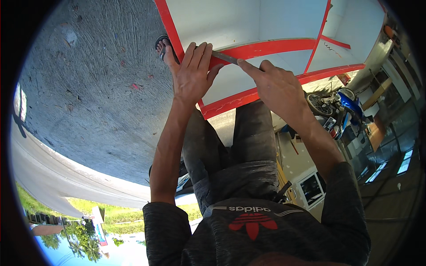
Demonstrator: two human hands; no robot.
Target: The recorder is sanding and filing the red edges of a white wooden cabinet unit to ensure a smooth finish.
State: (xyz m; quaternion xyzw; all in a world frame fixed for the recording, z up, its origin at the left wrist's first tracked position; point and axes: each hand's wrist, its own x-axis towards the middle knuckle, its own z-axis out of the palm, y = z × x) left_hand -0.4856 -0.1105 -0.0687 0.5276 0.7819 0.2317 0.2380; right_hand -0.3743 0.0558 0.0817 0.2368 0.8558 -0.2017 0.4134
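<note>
A white cabinet (248, 24) with red edge strips lies on the concrete in front of me. My left hand (191, 73) lies flat on a red strip (275, 46), fingers stretched out, its fingertips at the near end of a flat grey metal tool (225, 57). My right hand (276, 85) grips the other end of that tool, index finger stretched along it, pressing it against the red strip. My knees in dark trousers are just below both hands.
My foot in a sandal (163, 46) stands on the rough concrete floor (97, 88) left of the cabinet. A blue motorbike (344, 105) is parked at the right. A small white cabinet piece (311, 188) sits behind me, with road and grass at lower left.
</note>
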